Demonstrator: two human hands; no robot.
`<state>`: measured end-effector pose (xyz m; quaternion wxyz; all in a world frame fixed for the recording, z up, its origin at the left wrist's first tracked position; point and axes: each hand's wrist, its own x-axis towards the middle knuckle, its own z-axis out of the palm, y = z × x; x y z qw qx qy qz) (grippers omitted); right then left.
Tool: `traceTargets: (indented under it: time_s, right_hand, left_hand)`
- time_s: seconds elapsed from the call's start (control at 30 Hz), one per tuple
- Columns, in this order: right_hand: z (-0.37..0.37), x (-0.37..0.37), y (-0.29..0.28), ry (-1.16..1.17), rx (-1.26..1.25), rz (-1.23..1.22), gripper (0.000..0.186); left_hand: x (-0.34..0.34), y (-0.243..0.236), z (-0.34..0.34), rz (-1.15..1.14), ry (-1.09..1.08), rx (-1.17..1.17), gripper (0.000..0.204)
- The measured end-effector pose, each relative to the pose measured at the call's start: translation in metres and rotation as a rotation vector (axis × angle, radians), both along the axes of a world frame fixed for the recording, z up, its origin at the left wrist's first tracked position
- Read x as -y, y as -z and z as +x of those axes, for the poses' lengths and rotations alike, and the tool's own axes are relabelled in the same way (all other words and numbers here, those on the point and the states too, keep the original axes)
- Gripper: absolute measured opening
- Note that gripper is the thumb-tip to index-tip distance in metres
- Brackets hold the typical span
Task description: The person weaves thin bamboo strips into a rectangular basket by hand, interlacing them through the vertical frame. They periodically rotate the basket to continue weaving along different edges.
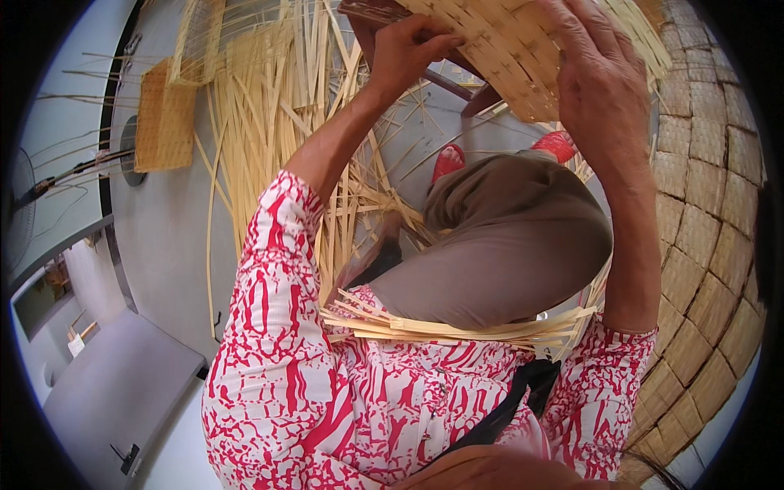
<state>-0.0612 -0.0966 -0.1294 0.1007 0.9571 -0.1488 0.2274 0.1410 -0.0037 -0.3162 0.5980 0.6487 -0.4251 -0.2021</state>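
Observation:
A woven bamboo piece (506, 61) of pale flat strips is held up at the top of the view, tilted, its far part cut off by the edge. My left hand (412, 51) is closed at its left edge, thumb and fingers pinched together there. At the right side my right hand (600, 77) grips the weave, its fingers bent over the far side and partly hidden. Across my lap lies a small bundle of loose bamboo strips (457, 330). Below the woven piece, part of a dark brown wooden stool (482, 100) shows.
Long bamboo strips (269, 122) lie heaped on the grey floor at the left. Beyond them stand a woven box (163, 122) with strips sticking out and a fan (24, 196). Stacked woven baskets (702, 245) rise along the right. Red shoes (447, 161) are below.

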Motion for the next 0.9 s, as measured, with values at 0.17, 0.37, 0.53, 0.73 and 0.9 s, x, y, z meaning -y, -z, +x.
traceTargets:
  time_s: [0.17,0.37,0.53,0.73,0.9]
  right_hand:
    - [-0.005,0.005,0.003,-0.018,-0.007,0.016,0.056]
    - [-0.004,0.01,0.007,-0.073,-0.021,0.094,0.067]
    - [-0.014,0.007,0.0,-0.041,-0.092,0.085,0.066]
    - [-0.015,0.009,0.001,-0.031,-0.122,0.077,0.066]
    - [-0.014,0.006,0.003,-0.036,-0.12,0.083,0.067]
  left_hand:
    - [0.013,-0.001,0.01,0.063,0.01,0.366,0.021]
    - [0.007,0.014,0.005,-0.098,0.057,0.166,0.024]
    - [0.033,0.02,-0.006,0.049,-0.031,0.373,0.045]
    - [0.011,-0.001,0.036,0.031,-0.242,0.329,0.046]
    - [0.011,-0.003,0.077,-0.061,-0.427,0.447,0.028]
